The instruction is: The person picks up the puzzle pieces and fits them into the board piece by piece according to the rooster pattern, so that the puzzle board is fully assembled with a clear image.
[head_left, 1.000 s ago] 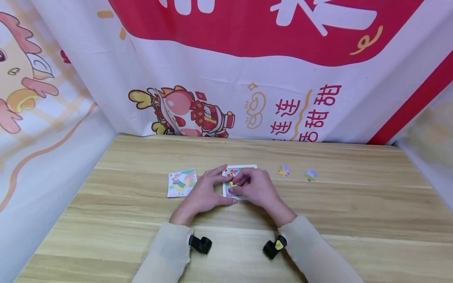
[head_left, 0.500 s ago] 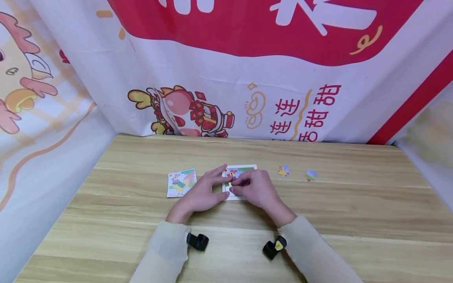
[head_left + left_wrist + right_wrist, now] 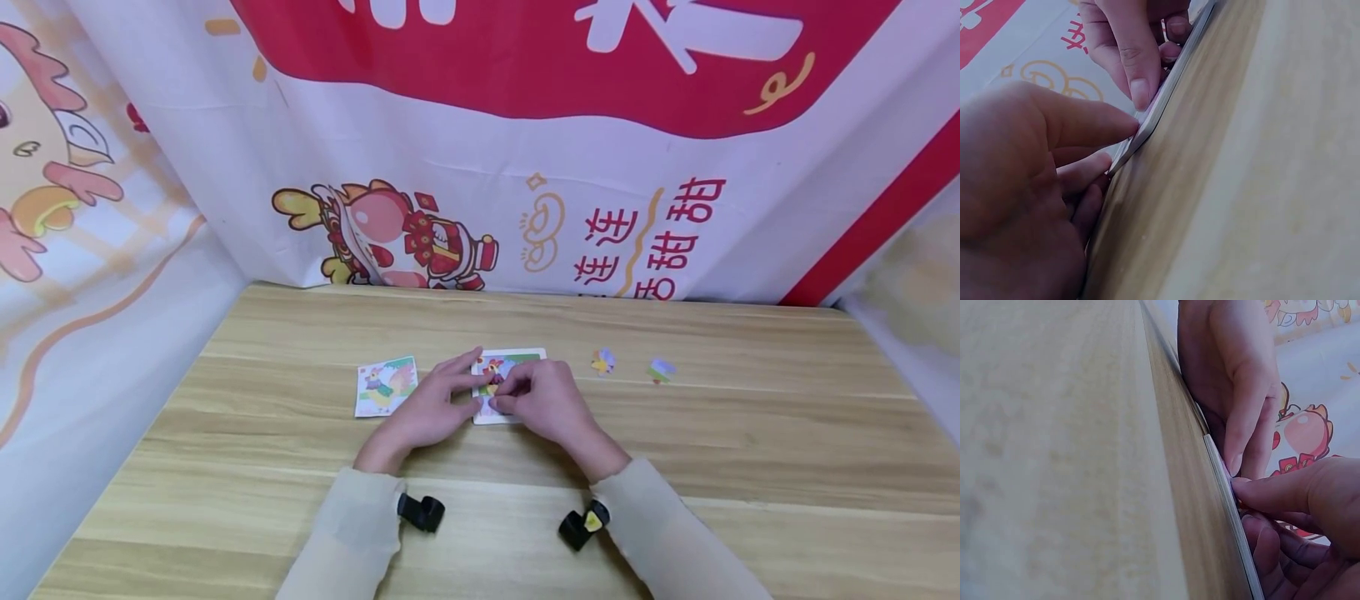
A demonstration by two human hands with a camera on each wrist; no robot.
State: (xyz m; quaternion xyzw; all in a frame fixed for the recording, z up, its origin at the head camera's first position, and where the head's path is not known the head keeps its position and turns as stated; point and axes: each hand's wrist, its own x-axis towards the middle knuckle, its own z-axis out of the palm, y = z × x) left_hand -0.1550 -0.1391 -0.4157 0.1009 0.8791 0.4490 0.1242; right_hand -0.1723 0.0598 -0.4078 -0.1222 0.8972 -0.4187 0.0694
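Observation:
A small jigsaw puzzle with a white border point(image 3: 491, 421) lies on the table, showing a bird picture in bright colours. My left hand point(image 3: 431, 404) rests along its left side, fingers extended toward the upper left corner and the thumb point(image 3: 1110, 120) pressing near the lower left. Over the picture, my right hand point(image 3: 551, 404) bends its fingers and pinches a small puzzle piece against the board, with the thumb point(image 3: 1272, 494) in front. Little of that piece shows between the fingertips. The right part of the puzzle is hidden under this hand.
Left of the puzzle lies a paler picture card point(image 3: 386, 387) with a similar bird. Two loose puzzle pieces, one yellow and lilac point(image 3: 603, 361), one green and lilac point(image 3: 662, 371), lie to the right. A printed curtain point(image 3: 480, 150) hangs behind the wooden table point(image 3: 300, 517).
The left thumb has moved up from below the puzzle's lower edge onto its lower left part. Right fingertips have shifted only slightly over the picture. Card and loose pieces stay put.

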